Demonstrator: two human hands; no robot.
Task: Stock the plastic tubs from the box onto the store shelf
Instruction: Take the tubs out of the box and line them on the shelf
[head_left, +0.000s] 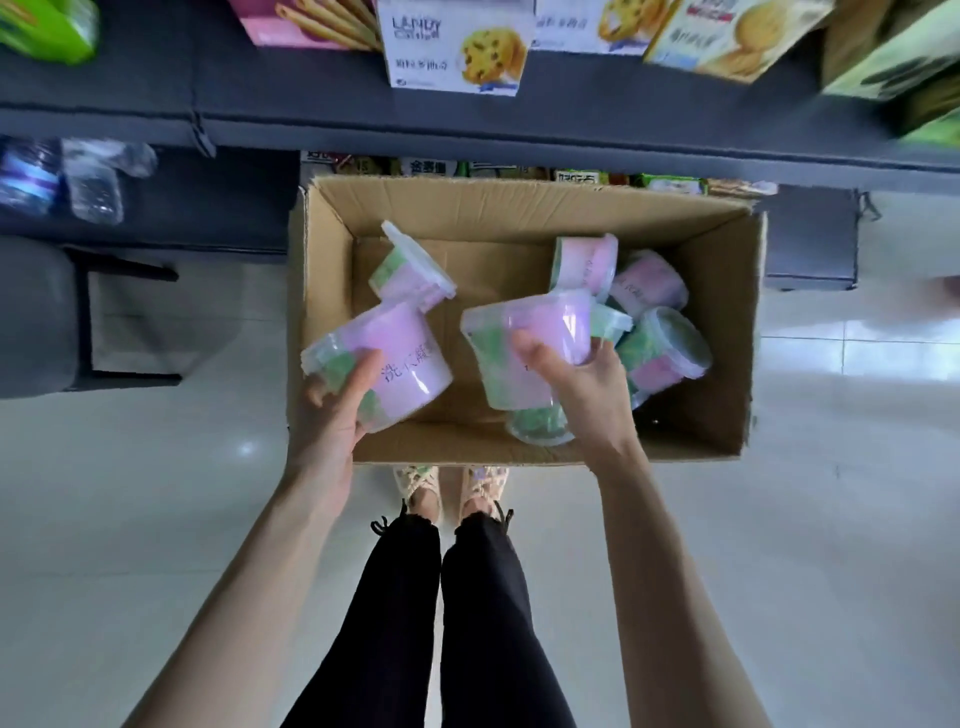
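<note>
A dark shelf (130, 109) runs across the top, with clear water bottles (91, 182) lying on a lower level at the far left. The left hand (332, 421) grips a plastic tub (400, 358) with a pink label. The thumb presses across its front, the other fingers curl round the lidded end, and the tub is tilted on its side over the left wall of the cardboard box (519, 218). The box stands open on the pale floor just in front of the shelf.

Inside it, toward the back left, a second tub (410, 270) lies tipped over. The right hand (584, 387) holds a third tub (524, 348) above the box floor. Its thumb is pressed on the near side and its fingers wrap round the far side, mostly hidden. Another tub (537, 428) lies under that hand. A heap of tubs (657, 338) fills the right end, perhaps four, though they overlap too much to count.

Cookie boxes (452, 47) stand on the shelf above.
</note>
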